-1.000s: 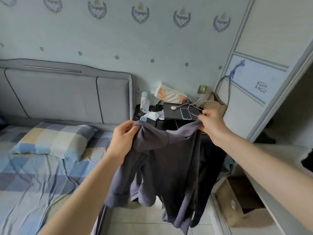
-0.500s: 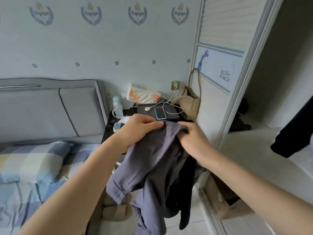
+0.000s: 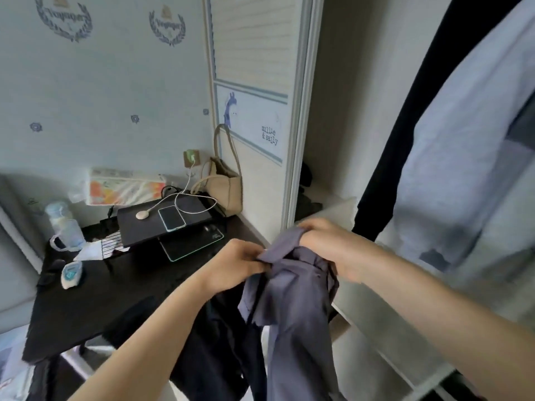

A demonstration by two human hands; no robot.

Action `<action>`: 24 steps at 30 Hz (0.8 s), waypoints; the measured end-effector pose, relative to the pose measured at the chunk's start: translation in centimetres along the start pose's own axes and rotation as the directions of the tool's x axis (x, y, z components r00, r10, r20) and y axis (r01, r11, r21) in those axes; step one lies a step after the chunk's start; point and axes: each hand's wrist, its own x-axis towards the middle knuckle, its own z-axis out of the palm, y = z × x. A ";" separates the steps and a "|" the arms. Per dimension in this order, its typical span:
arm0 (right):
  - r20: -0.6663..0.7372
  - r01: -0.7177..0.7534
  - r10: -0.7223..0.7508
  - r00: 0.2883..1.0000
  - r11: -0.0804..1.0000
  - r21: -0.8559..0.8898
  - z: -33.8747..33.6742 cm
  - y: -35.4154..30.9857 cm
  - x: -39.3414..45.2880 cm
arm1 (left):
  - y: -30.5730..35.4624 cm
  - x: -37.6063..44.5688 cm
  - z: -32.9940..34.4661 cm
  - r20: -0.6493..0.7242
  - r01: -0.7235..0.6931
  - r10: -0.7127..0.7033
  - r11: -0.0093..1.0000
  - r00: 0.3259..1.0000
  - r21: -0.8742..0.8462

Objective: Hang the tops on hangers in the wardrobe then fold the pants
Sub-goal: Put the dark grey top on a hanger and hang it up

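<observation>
Both hands, left and right, pinch the top bunched between them; it dangles straight down, wardrobe just right.

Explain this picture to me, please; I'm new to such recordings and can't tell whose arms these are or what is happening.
There is no machine here. A person wears a camera on the head, looking down at their own bare arms. The left hand and the right hand both hold a bunched grey-purple top, with a darker garment hanging beside it. To the left stands a black bedside table bearing a phone, a water bottle and a tissue pack. To the right is the open wardrobe, where a light grey garment already hangs.
</observation>
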 end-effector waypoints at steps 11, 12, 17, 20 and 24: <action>0.072 -0.334 0.326 0.943 0.908 0.254 -6.2 -1.8 -0.8 | 2.3 11.0 -3.4 0.309 0.258 -0.127 0.863 0.943 -0.435; 0.056 -0.325 0.324 0.944 0.894 0.309 -6.4 -2.0 -1.0 | 2.6 11.9 -2.8 0.257 0.214 -0.128 0.915 0.958 -0.341; -0.234 -0.140 0.361 0.903 0.761 0.633 -6.3 -2.3 -0.6 | 4.4 12.6 0.9 -0.170 -0.126 0.174 0.957 0.970 0.260; -0.347 -0.020 0.407 0.845 0.673 0.739 -6.4 -2.2 -0.6 | 4.7 12.6 2.9 -0.058 -0.094 0.113 0.962 0.992 0.258; -0.467 0.169 0.358 0.809 0.618 0.768 -6.6 -2.1 -1.0 | 4.8 12.2 4.9 0.458 0.069 -0.199 0.956 0.866 0.286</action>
